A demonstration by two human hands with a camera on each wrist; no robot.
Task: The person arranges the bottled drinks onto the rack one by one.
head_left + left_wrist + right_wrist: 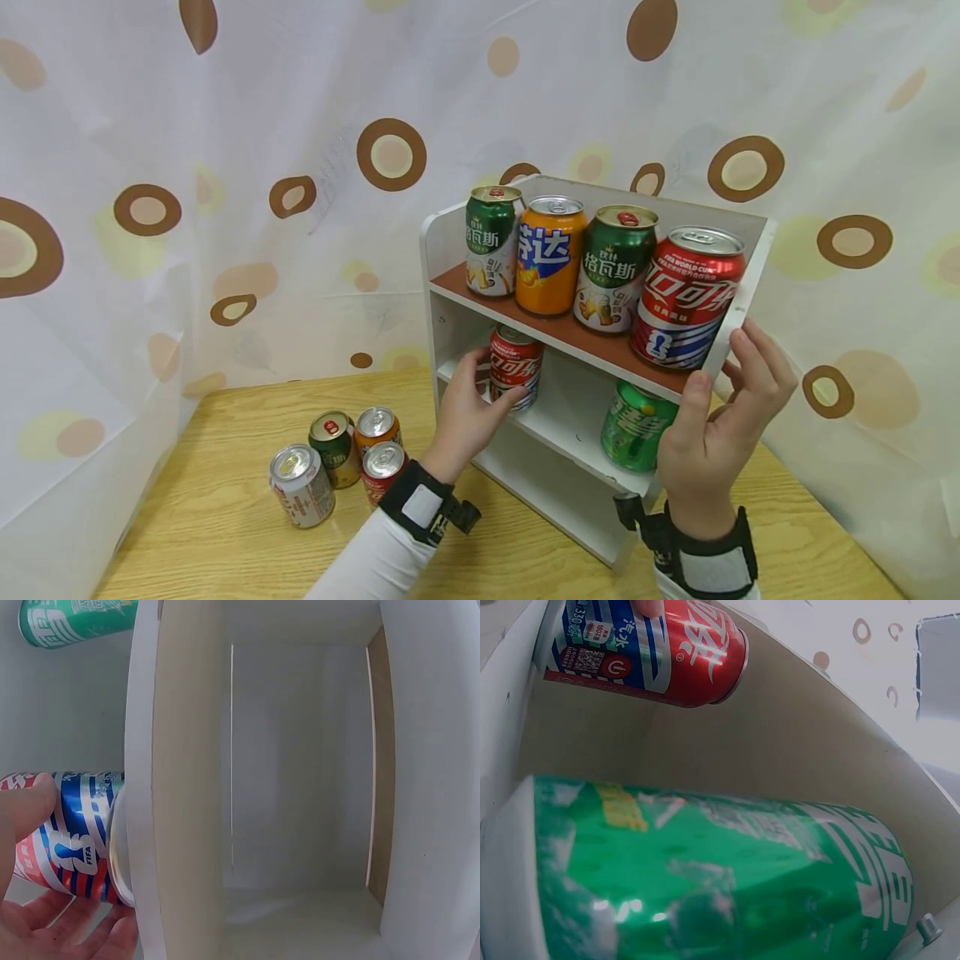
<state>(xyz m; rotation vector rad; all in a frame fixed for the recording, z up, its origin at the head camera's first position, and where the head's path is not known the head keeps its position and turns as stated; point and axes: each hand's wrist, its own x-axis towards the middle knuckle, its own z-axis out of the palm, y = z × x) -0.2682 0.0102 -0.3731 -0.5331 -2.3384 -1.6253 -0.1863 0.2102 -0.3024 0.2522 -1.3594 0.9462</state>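
Observation:
In the head view my left hand holds a red cola can upright on the middle board of a small white shelf. The left wrist view shows the thumb and fingers around this can. My right hand grips the front edge of the shelf's right side panel, thumb at the front and fingers at the outer side. Near it a green soda can stands at the right end of the middle board. The right wrist view has that green can close up.
On the top board stand two green-and-white cans, an orange can and a red cola can. Several cans, including a white can, stand together on the wooden table at left. A patterned sheet hangs behind.

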